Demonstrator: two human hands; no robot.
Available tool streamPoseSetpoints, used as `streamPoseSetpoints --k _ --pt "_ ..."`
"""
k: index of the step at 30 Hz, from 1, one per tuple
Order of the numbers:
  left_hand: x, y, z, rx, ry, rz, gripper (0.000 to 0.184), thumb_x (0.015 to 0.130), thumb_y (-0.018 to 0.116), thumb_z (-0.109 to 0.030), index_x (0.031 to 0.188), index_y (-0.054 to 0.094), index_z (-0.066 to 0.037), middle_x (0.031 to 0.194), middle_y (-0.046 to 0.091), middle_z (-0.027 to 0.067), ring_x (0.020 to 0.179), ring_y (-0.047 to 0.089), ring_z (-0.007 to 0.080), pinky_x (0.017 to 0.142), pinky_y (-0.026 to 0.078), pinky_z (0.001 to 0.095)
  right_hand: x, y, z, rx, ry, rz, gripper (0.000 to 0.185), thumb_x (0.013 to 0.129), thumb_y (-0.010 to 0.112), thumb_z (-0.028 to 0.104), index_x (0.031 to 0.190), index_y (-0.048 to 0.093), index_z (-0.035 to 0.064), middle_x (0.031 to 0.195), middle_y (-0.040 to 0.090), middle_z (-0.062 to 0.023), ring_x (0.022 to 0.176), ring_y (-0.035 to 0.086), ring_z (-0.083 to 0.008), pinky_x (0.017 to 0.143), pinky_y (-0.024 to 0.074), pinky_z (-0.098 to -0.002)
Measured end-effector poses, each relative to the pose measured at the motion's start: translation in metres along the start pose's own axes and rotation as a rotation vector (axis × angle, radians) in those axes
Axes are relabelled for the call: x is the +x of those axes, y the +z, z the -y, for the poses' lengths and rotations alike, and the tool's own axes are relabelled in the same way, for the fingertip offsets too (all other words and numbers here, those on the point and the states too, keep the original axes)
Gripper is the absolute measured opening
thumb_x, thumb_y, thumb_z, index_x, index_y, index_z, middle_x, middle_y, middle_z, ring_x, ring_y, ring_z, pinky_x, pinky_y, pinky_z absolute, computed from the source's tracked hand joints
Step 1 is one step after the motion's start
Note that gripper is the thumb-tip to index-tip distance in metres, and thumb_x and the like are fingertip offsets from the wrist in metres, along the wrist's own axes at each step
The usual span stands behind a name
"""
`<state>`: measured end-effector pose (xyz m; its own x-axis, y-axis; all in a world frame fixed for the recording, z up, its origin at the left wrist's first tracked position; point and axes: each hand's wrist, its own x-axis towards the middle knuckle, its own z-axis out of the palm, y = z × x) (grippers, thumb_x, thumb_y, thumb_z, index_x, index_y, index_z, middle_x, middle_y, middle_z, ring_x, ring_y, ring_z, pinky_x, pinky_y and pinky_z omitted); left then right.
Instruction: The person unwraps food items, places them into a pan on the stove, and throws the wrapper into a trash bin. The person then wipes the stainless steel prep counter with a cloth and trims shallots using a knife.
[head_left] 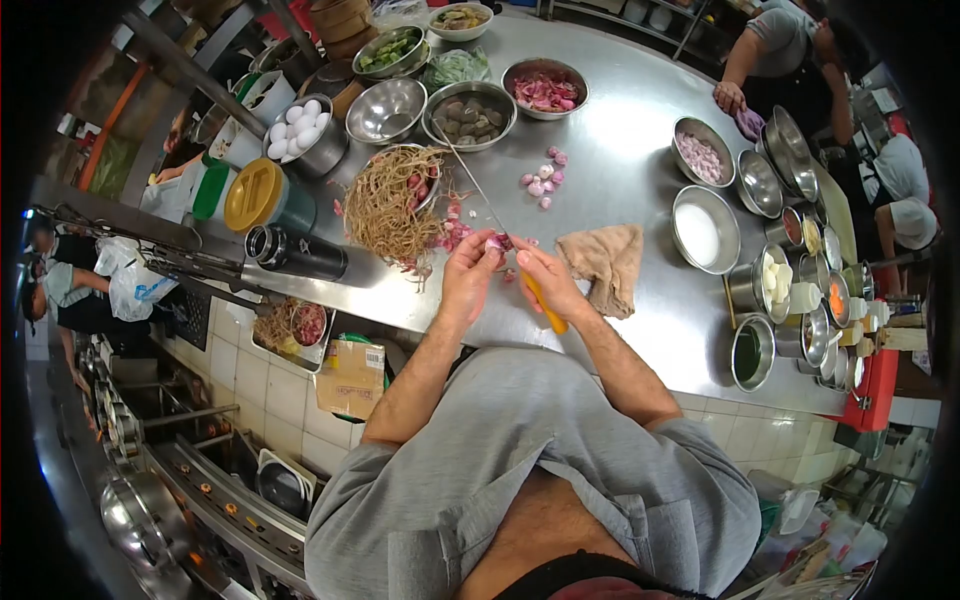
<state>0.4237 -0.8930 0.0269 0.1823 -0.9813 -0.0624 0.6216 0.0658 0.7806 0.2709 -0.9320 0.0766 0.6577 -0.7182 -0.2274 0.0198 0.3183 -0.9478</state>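
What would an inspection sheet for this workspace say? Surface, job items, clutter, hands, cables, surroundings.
Surface: steel table, shiny, crowded along its left and right sides.
Job's things: small red onion and yellow-handled knife in hand; peeled onions loose ahead; rooty heap to the left.
Clutter: scattered skins by the heap; crumpled brown cloth to the right.
Hands: left hand holds the onion; right hand grips the knife.
Cables: nothing seen.
Surroundings: tiled floor; cardboard box low left; co-worker far right.

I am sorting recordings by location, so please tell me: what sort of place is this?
Probably a commercial kitchen: a large metal worktable, a steel pot full of white eggs, and another person at the table's edge suggest it.
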Motion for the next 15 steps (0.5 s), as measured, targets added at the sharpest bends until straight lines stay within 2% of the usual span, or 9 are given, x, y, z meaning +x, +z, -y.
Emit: streamPoseSetpoints --k 2,4,8,13,15 --pt "0.000 -0.003 0.003 0.032 -0.006 -0.017 0.026 0.088 0.053 -0.009 0.113 0.050 -0.003 0.107 0.057 0.0054 0.099 0.053 0.0143 0.088 0.043 0.0326 0.000 0.002 0.001 0.004 0.009 -0.013 0.050 0.091 0.046 0.037 0.131 0.041 0.0072 0.070 0.046 -0.0026 0.041 0.041 -0.0065 0.035 0.0321 -0.0207" --pt "0.000 -0.005 0.003 0.065 -0.012 -0.032 0.024 0.088 0.053 -0.010 0.111 0.051 -0.004 0.106 0.057 0.0048 0.097 0.053 0.0135 0.088 0.043 0.0323 0.001 0.007 0.003 -0.030 -0.019 -0.021 0.062 0.091 0.042 0.042 0.134 0.030 -0.0007 0.053 0.041 -0.0009 0.040 0.039 -0.0083 0.035 0.0316 -0.0222" --pt "0.000 -0.005 0.003 0.020 -0.024 0.035 0.025 0.089 0.053 -0.015 0.112 0.051 -0.006 0.107 0.057 0.0038 0.099 0.053 0.0141 0.089 0.042 0.0337 0.002 0.005 -0.002 0.022 -0.005 -0.040 0.054 0.090 0.046 0.040 0.132 0.039 0.0062 0.065 0.046 -0.0027 0.041 0.041 -0.0072 0.034 0.0318 -0.0215" --pt "-0.005 0.003 -0.005 -0.073 -0.101 0.093 0.026 0.089 0.052 -0.017 0.114 0.050 -0.007 0.109 0.057 0.0034 0.101 0.053 0.0162 0.090 0.042 0.0370 0.005 0.002 -0.005 0.007 0.012 -0.112 0.058 0.090 0.046 0.042 0.132 0.037 0.0038 0.054 0.043 -0.0009 0.040 0.040 -0.0077 0.034 0.0318 -0.0227" --pt "-0.007 0.010 -0.009 -0.198 -0.179 0.051 0.032 0.089 0.053 -0.017 0.118 0.047 -0.004 0.105 0.056 0.0060 0.096 0.054 0.0157 0.086 0.045 0.0360 0.006 0.001 -0.007 0.000 0.001 -0.126 0.057 0.090 0.046 0.043 0.132 0.038 0.0045 0.053 0.042 -0.0004 0.039 0.040 -0.0077 0.034 0.0318 -0.0228"
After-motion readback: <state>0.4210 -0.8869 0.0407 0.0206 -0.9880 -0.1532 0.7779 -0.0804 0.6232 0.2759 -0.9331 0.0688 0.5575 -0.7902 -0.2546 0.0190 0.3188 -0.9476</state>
